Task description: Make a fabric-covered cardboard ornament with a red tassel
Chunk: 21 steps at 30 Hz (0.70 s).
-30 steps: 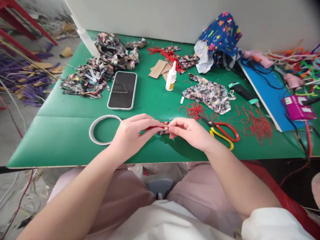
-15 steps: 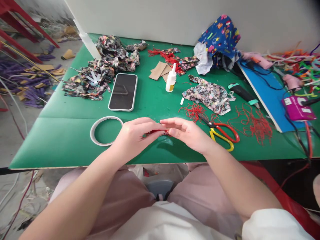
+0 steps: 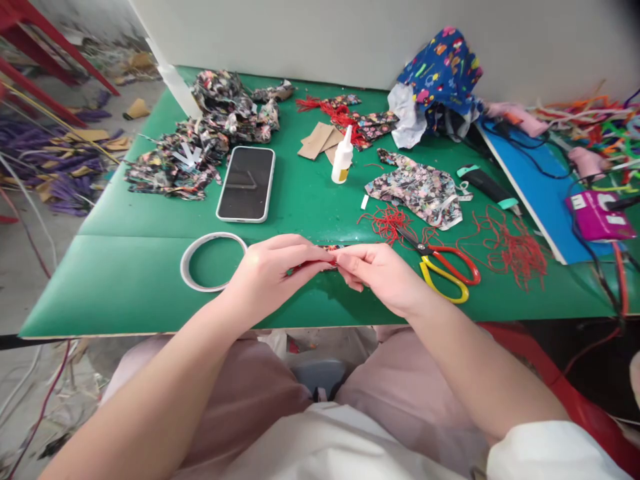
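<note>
Between my hands is a small piece of floral fabric [image 3: 329, 265] with red thread on it, mostly hidden by my fingers. My left hand [image 3: 283, 267] is closed on it, thumb below and fingers above. My right hand [image 3: 373, 270] pinches its right end, fingertips close to those of the left. To the right lie scissors [image 3: 445, 267] with one red and one yellow handle, their blades against a tangle of red thread [image 3: 393, 223]. A roll of white tape [image 3: 186, 267] rests beside my left hand. Beyond my hands a small white glue bottle [image 3: 343, 160] stands upright.
A phone [image 3: 246, 183] lies left of centre, near heaped floral fabric strips [image 3: 235, 120]. Cardboard pieces [image 3: 320, 141], a floral scrap [image 3: 420, 190] and a black-and-teal cutter [image 3: 487, 187] lie farther back. On the right are a blue board [image 3: 530, 193] and loose red threads [image 3: 520, 250].
My right hand's fingers have curled in from a straighter pose and now pinch the fabric's end. My left hand has stayed almost still.
</note>
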Each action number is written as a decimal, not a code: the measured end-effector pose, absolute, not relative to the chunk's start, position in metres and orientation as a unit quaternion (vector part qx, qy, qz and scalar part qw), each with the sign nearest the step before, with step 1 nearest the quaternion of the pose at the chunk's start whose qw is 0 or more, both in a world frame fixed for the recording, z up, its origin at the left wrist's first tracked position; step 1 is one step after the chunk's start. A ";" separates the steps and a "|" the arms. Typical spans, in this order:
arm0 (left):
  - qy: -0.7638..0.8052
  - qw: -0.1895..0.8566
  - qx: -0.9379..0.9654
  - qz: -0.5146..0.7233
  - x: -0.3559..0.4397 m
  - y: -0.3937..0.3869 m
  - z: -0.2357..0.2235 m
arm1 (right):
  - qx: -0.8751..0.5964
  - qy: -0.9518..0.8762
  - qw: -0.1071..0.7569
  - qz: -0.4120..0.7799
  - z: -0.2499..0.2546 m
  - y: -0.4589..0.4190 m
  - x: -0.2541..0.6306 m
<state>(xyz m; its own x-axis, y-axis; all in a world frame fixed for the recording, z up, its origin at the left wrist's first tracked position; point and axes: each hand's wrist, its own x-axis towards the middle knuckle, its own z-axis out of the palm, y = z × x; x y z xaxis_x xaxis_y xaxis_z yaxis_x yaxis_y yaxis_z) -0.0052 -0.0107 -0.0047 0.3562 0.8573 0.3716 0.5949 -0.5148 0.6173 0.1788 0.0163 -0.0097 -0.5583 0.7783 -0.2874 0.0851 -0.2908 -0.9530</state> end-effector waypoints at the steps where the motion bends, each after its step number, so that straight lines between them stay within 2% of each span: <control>1: 0.454 0.191 0.801 0.340 -0.005 -0.011 -0.005 | -0.406 -0.539 0.247 0.695 -0.010 0.017 0.179; 21: 0.500 0.164 0.781 0.336 -0.008 -0.011 -0.006 | -0.449 -0.489 0.282 0.693 -0.015 0.023 0.182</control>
<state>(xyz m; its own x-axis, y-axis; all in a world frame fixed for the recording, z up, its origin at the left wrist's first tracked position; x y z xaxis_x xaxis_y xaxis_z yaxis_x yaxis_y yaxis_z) -0.0085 -0.0109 -0.0063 0.2748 0.8910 0.3615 0.6701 -0.4471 0.5925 0.1820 0.0231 -0.0145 -0.4375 0.8295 -0.3473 0.0496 -0.3634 -0.9303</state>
